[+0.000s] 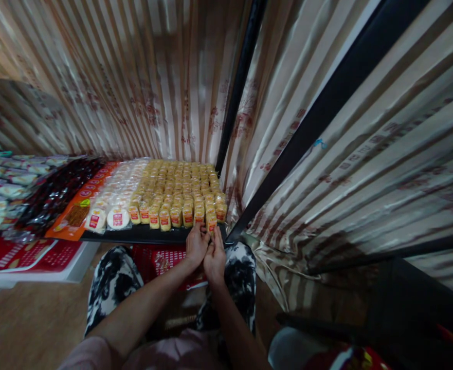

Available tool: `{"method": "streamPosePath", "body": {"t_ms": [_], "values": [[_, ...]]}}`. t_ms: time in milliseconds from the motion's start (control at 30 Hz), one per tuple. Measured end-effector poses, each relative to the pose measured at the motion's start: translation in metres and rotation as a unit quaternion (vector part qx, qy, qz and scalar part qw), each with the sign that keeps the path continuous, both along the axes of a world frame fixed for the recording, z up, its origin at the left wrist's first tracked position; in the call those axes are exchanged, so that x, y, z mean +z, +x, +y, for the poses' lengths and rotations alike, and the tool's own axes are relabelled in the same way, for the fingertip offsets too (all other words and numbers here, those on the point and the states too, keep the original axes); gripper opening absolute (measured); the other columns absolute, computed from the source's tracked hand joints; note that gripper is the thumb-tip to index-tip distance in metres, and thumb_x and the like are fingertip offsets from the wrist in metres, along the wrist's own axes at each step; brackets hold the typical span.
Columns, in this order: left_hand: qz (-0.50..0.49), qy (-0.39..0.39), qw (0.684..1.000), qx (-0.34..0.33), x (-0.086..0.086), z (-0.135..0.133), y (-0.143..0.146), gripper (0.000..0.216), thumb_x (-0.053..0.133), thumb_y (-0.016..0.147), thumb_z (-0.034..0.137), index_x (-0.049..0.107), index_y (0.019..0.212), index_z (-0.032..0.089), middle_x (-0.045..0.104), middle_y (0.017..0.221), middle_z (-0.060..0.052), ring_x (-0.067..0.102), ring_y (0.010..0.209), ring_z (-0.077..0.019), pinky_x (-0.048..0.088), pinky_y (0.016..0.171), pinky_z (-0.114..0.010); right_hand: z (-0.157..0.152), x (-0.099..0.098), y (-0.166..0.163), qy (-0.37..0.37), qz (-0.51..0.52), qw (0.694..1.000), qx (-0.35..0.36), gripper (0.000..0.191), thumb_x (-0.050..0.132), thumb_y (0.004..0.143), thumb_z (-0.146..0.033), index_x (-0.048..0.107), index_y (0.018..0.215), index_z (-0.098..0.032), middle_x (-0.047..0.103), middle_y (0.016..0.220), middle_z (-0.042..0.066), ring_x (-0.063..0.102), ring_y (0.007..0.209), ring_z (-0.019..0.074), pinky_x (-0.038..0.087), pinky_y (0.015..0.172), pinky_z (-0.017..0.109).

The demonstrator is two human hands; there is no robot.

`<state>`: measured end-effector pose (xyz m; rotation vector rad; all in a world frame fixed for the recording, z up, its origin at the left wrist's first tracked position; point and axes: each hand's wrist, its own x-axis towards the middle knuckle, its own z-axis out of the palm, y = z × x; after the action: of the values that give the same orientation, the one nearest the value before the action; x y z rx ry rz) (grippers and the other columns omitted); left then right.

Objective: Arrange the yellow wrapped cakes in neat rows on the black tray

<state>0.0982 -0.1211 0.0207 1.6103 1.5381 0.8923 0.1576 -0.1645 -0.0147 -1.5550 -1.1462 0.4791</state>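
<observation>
Rows of small yellow snack cakes in clear wrappers [176, 192], each front one bearing a red-and-yellow label, are lined up on a black shelf [129, 235]. At the front right of these rows, one wrapped cake [211, 224] protrudes slightly toward me. My left hand [197, 245] is closed at its left side, fingers bent near its lower edge. Close beside it, my right hand [215, 257] has its fingers pressed together against the same cake from below and the right. The fingertips partly cover the wrapper's lower end.
Left of the cakes lie round white packaged pieces [118, 218], an orange packet [74, 216], dark glossy packets [56, 195] and white wrapped items [2, 190]. Striped curtains [164, 77] hang behind, with a slanting black post [303, 139] at right. A red-and-white box [68, 257] stands below left.
</observation>
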Motion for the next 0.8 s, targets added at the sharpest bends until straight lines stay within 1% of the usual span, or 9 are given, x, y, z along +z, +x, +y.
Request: {"method": "streamPosePath", "body": {"t_ms": [133,233,367,500,633,800], "values": [[-0.002,0.031,0.999,-0.011,-0.002,-0.001,-0.002,0.018,0.051,0.077,0.011,0.057,0.093,0.018,0.060,0.093,-0.004,0.057,0.082,-0.0136,0.045,0.078,-0.025,0.004,-0.002,0.001,0.001,-0.007,1.000,-0.001,0.052,0.029,0.081,-0.014,0.041,0.131,-0.012,0.037,0.140,0.009,0.032,0.130,0.0169,0.027,0.108,0.039],[0.002,0.067,0.998,-0.010,-0.004,-0.002,-0.004,0.017,0.048,0.077,0.009,0.059,0.088,0.016,0.059,0.089,-0.004,0.056,0.083,-0.0148,0.046,0.080,-0.028,0.008,-0.001,0.002,0.003,-0.024,1.000,0.001,0.052,0.029,0.080,-0.013,0.042,0.131,-0.011,0.038,0.140,0.010,0.032,0.130,0.0168,0.027,0.108,0.039],[-0.001,0.100,0.995,-0.016,-0.005,-0.001,-0.007,0.020,0.044,0.080,0.011,0.063,0.085,0.014,0.061,0.088,-0.006,0.056,0.086,-0.0159,0.046,0.083,-0.030,0.015,0.000,0.005,-0.003,-0.057,0.998,0.011,0.053,0.028,0.080,-0.013,0.040,0.131,-0.006,0.037,0.139,0.013,0.029,0.131,0.0178,0.025,0.109,0.039],[-0.034,0.088,0.995,-0.034,-0.003,-0.002,-0.008,0.022,0.044,0.081,0.014,0.065,0.089,0.015,0.063,0.090,-0.007,0.058,0.087,-0.0157,0.045,0.085,-0.030,0.018,-0.003,0.008,-0.002,-0.089,0.996,0.021,0.053,0.027,0.081,-0.014,0.038,0.132,-0.006,0.037,0.138,0.015,0.028,0.132,0.0184,0.025,0.109,0.041],[-0.071,0.071,0.993,-0.066,-0.001,-0.004,-0.007,0.026,0.044,0.082,0.017,0.064,0.099,0.014,0.065,0.099,-0.008,0.058,0.093,-0.0162,0.044,0.089,-0.031,0.016,-0.003,0.007,0.008,-0.118,0.993,0.016,0.048,0.032,0.085,-0.022,0.042,0.130,-0.007,0.037,0.137,0.016,0.033,0.128,0.0208,0.029,0.106,0.042],[-0.082,0.074,0.992,-0.068,-0.002,-0.003,-0.009,0.028,0.043,0.083,0.019,0.063,0.101,0.015,0.063,0.102,-0.008,0.057,0.096,-0.0166,0.043,0.091,-0.032,0.015,0.002,0.003,0.010,-0.128,0.992,0.010,0.044,0.034,0.086,-0.022,0.046,0.127,-0.012,0.036,0.133,0.015,0.036,0.125,0.0211,0.034,0.103,0.039]]}}
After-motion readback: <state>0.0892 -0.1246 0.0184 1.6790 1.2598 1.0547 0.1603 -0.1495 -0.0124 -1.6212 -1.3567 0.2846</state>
